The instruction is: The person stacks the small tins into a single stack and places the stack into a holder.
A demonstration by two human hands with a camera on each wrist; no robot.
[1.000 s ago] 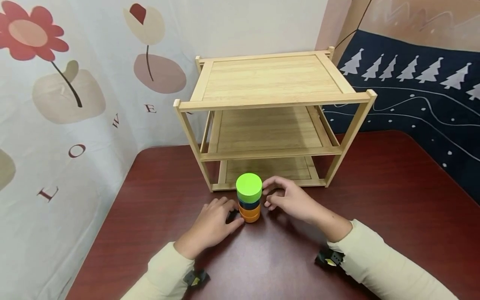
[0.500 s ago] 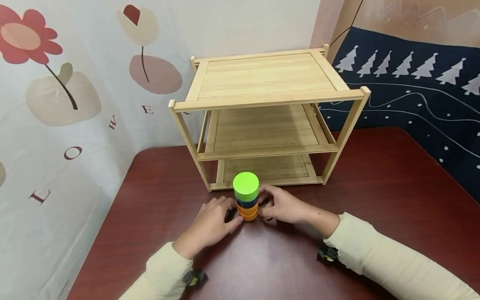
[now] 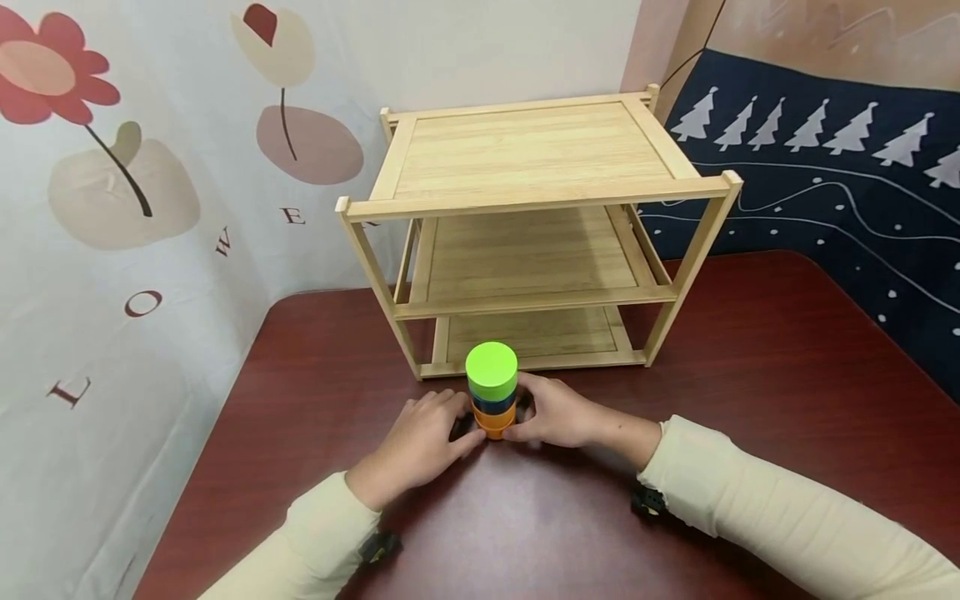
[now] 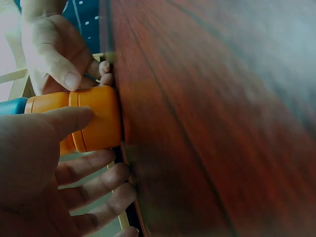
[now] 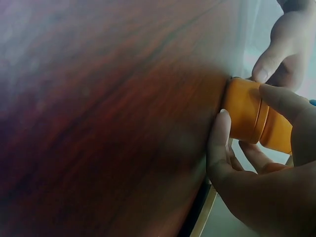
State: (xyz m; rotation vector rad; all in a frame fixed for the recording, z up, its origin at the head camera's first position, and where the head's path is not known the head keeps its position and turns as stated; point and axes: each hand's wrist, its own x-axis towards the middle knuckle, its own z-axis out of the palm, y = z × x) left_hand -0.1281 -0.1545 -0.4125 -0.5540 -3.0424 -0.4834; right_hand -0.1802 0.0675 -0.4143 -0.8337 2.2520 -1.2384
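Note:
A small upright stack of round coloured pieces (image 3: 492,383) stands on the table at the front of the wooden rack. Its top is bright green, a dark blue band lies below, and the grooved bottom part (image 4: 104,131) is orange. My left hand (image 3: 422,440) holds the orange bottom from the left, thumb across its near side and fingers behind. From the right, my right hand (image 3: 561,414) grips the same orange part (image 5: 242,111) between thumb and fingers. The far side of the stack is hidden in the head view.
A three-tier light wood rack (image 3: 525,204) stands just behind the stack, its front bottom rail near my fingertips. The dark red table (image 3: 555,517) extends on both sides. Printed cloths with flowers (image 3: 296,150) and white trees (image 3: 795,129) hang behind.
My right hand has moved left, from beside the stack onto its lower part, and its thumb has come round the near side. The left hand stays at the stack's left side.

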